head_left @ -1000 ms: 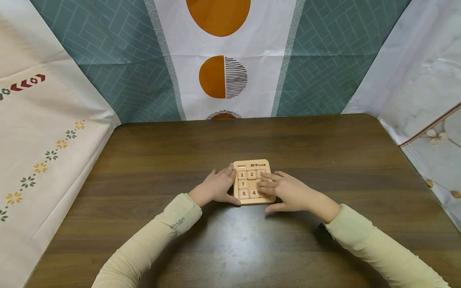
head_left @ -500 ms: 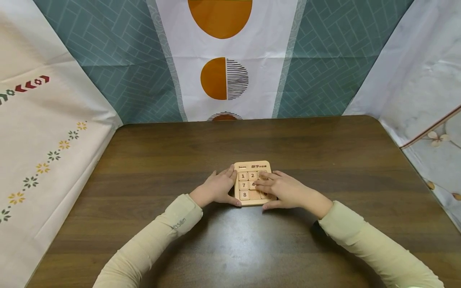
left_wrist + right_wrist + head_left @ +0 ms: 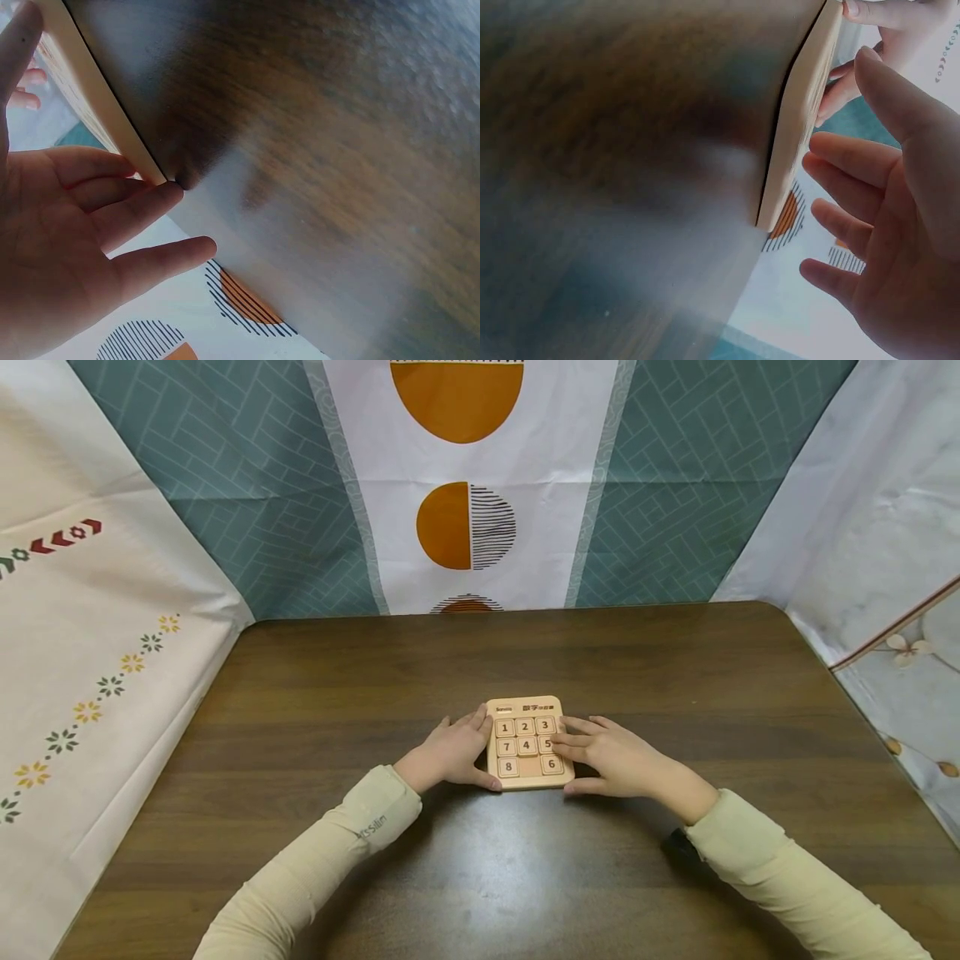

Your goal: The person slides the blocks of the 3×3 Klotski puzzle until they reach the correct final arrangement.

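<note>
A light wooden number slide puzzle [image 3: 529, 702] lies on the dark table, its numbered tiles in three rows. The top row reads 1, 2, 3 and the middle row 7, 4, 5. In the bottom row, 8 and 6 flank a gap [image 3: 530, 767]. My left hand [image 3: 453, 750] rests along the left side, thumb at the near corner, fingers stretched to the far part of that edge. Over the right side, my right hand [image 3: 611, 758] is spread with fairly straight fingers, fingertips at the 5 tile [image 3: 547, 744] and its thumb by the near right corner.
The brown wood table [image 3: 375, 668] extends around the puzzle on all sides. Patterned cloths hang behind it [image 3: 660, 527] and to the left [image 3: 90, 610] and right [image 3: 885, 527]. A small dark object [image 3: 681, 850] shows beneath the right sleeve cuff.
The 4 tile has moved up from the bottom row into the middle, leaving the gap below it. My right hand has drawn back to the right; my left hand stays put.
</note>
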A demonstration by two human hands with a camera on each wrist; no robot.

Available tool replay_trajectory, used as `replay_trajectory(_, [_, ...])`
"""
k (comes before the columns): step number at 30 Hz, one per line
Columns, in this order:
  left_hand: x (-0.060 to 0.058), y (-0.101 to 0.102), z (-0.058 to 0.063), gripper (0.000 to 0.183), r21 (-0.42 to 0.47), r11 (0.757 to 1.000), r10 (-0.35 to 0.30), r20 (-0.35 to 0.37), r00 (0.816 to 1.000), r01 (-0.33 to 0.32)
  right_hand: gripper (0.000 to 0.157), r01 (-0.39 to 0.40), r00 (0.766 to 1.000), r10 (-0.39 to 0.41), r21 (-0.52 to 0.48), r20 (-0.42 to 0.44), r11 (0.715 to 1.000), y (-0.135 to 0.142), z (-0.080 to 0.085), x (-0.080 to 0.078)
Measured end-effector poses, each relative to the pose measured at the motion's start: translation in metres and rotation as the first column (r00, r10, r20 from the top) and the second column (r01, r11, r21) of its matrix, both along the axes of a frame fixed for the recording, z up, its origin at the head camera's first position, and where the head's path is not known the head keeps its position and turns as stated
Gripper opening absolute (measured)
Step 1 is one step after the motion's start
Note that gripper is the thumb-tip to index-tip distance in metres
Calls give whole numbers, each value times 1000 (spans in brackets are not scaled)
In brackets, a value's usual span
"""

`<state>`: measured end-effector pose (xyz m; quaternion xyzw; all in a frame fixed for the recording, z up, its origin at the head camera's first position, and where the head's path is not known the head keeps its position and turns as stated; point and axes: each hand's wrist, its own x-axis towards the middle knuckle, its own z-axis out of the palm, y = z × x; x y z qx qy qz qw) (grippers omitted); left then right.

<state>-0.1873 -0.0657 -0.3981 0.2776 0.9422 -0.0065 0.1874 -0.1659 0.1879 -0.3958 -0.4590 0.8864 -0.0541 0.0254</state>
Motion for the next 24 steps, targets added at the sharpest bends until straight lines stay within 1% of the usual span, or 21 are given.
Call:
replay_trajectory(5, [0, 0, -1, 110, -1, 1000, -1, -1, 1000, 1, 60, -24, 1000, 24, -11, -20, 1000, -2, -1, 0])
replay_trajectory(9, [0, 0, 0, 110, -7, 1000, 3, 4, 1000, -3, 61, -54, 998, 53, -27, -29, 998, -9, -2, 1])
replay_trajectory(12, [0, 0, 0, 109, -17, 1000, 0, 5, 1000, 0, 63, -86, 996, 85, -35, -10, 996, -19, -4, 3])
replay_trajectory(15, [-1, 0, 0, 109, -21, 1000, -3, 3, 1000, 3, 66, -134, 991, 135, -20, 10, 991, -30, -6, 5])
replay_trajectory(18, [-1, -1, 0, 108, -20, 1000, -6, 3, 1000, 6, 68, -164, 986, 164, -5, 29, 987, -37, -8, 8])
replay_trajectory(20, [-1, -1, -1, 108, -18, 1000, -8, 4, 1000, 8, 67, -164, 986, 164, -2, 29, 986, -37, -7, 9])
replay_trajectory(24, [-1, -1, -1, 109, -17, 1000, -9, 0, 1000, 9, 63, -138, 990, 138, -4, 28, 990, -28, -4, 9])
